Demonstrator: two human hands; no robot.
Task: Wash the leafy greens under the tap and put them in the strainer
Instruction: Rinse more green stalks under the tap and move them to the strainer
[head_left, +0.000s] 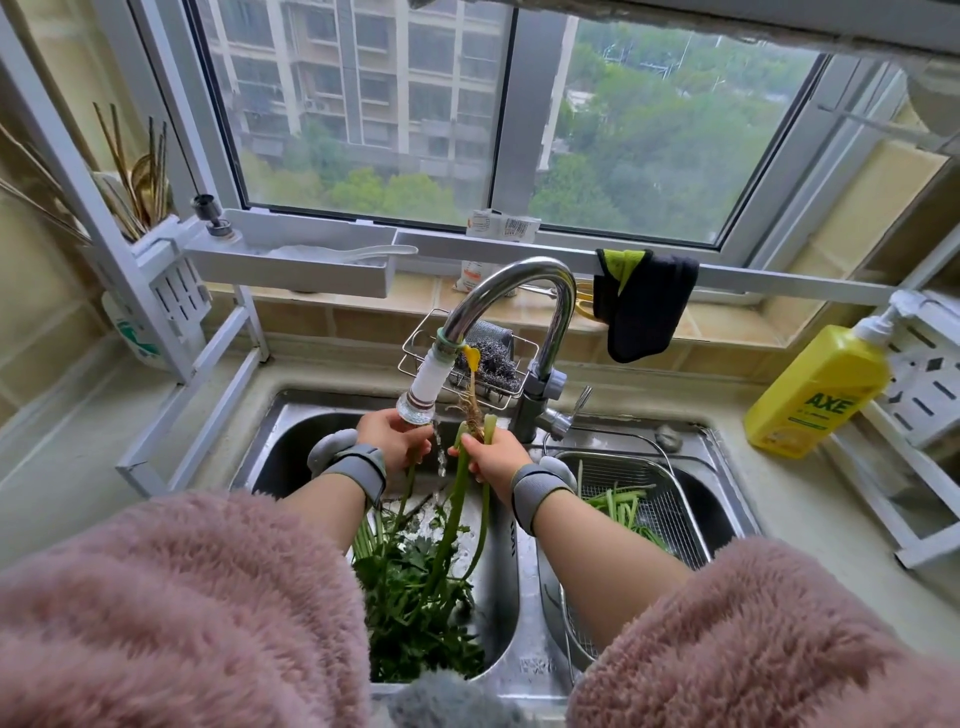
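Sleeves (171, 613) nearest; I rinse one stalk (457, 499).
My right hand (493, 454) grips it beneath the tap (421, 395); left hand (395, 436) seemingly pinches another stem, strainer (644, 467) just right.

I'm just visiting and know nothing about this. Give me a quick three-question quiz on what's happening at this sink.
1. True or false: the strainer already holds some green stalks.
2. Which hand grips the rooted stalk near its root end?
3. Multiple choice: the yellow soap bottle stands (a) left of the sink, (b) right of the sink, (c) inside the basin.

Key
1. True.
2. The right hand; the left hand is at the tap nozzle.
3. b.
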